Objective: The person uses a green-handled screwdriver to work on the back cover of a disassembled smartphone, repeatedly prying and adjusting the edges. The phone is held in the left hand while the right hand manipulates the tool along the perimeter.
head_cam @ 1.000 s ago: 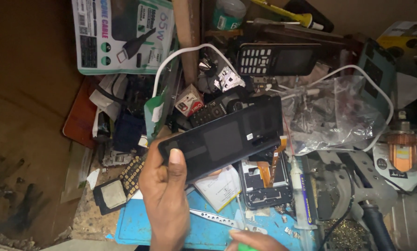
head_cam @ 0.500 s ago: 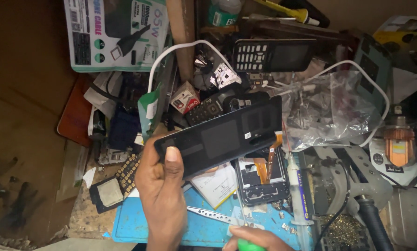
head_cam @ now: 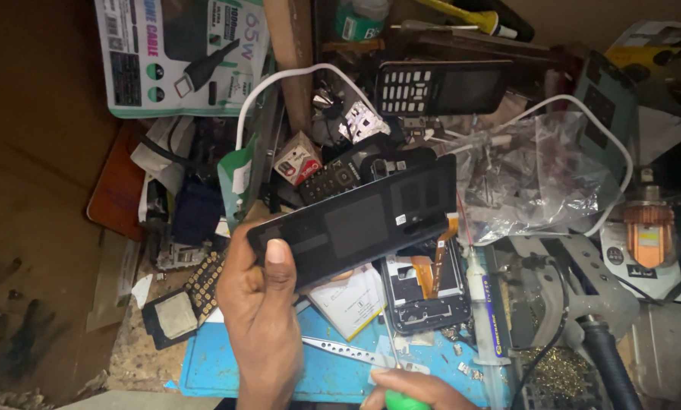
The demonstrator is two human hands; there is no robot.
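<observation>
My left hand (head_cam: 261,319) grips one end of a black phone back panel (head_cam: 359,220), thumb pressed on its inner face. The panel is lifted and tilted up to the right above the cluttered bench. Below it an opened phone body (head_cam: 424,288) with exposed boards and an orange flex cable lies on a blue work mat (head_cam: 219,364). My right hand (head_cam: 416,389) shows at the bottom edge, fingers closed around a green-handled tool (head_cam: 407,400) whose thin shaft points toward the opened phone. Metal tweezers (head_cam: 344,351) lie on the mat between my hands.
A black keypad phone (head_cam: 439,87), a white cable (head_cam: 280,83), a clear plastic bag (head_cam: 530,175), a cable package (head_cam: 177,53), a syringe (head_cam: 479,304), a soldering tool handle (head_cam: 602,357) and small loose parts crowd the bench. A brown wooden surface lies left.
The view has shifted slightly, so the clutter sits lower in the frame. My left hand keeps holding the panel in nearly the same pose; my right hand shows a bit more at the bottom.
</observation>
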